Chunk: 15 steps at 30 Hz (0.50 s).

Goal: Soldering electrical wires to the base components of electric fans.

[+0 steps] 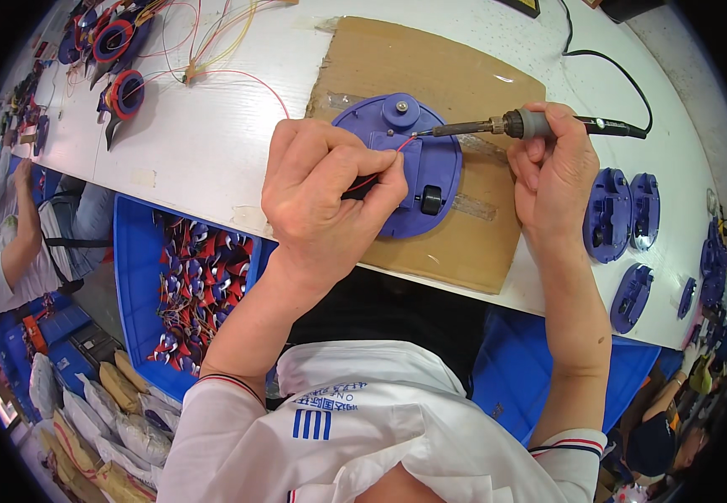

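Observation:
A round purple plastic base (449, 163) lies on a sheet of brown cardboard (472, 251), showing a black wheel (432, 199) and a round knob with a screw. Over its left side, my left hand (325, 180) is closed, pinching a thin red wire (406, 144) between thumb and forefinger. From the right, my right hand (554, 163) grips a soldering iron (531, 124) by its grey collar. The iron's tip meets the base close to the wire's end; whether they touch is too small to tell. My left fingers cover part of the base.
More purple bases (608, 214) rest at the table's right. Loose wires (187, 74) and purple-red parts (126, 94) lie at far left. A blue bin (133, 277) of red and purple pieces stands below the table edge. The iron's black cord (623, 71) loops behind. Other people work both sides.

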Available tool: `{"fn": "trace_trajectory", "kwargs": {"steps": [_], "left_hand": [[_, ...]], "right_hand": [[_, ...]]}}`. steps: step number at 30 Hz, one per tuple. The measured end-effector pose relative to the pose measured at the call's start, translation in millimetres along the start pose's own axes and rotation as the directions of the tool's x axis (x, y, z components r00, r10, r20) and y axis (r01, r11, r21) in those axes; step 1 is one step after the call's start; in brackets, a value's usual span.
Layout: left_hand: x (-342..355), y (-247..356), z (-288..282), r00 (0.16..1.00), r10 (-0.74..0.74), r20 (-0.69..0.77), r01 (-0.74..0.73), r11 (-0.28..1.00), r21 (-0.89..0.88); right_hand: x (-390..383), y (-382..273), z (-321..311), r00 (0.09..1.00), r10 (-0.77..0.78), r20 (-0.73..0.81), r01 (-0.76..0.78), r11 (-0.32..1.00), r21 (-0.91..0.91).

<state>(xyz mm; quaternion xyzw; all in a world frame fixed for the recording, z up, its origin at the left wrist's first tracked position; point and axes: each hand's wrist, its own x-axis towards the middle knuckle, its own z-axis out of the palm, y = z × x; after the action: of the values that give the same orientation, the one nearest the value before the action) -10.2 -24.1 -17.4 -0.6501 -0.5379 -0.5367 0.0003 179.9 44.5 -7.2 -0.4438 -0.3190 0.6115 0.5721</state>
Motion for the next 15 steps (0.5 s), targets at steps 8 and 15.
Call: {"fn": "trace_trajectory", "kwargs": {"steps": [8,15], "left_hand": [[0.0,-0.3,0.5,1.000,-0.004,-0.007,0.004,1.000,-0.009],[0.3,0.7,0.5,1.000,-0.021,-0.007,0.021,1.000,-0.016]], "right_hand": [[0.6,-0.4,-2.3,1.000,0.009,0.000,-0.009,1.000,0.002],[1.7,-0.9,-3.4,1.000,0.010,-0.002,-0.010,1.000,0.028]]}}
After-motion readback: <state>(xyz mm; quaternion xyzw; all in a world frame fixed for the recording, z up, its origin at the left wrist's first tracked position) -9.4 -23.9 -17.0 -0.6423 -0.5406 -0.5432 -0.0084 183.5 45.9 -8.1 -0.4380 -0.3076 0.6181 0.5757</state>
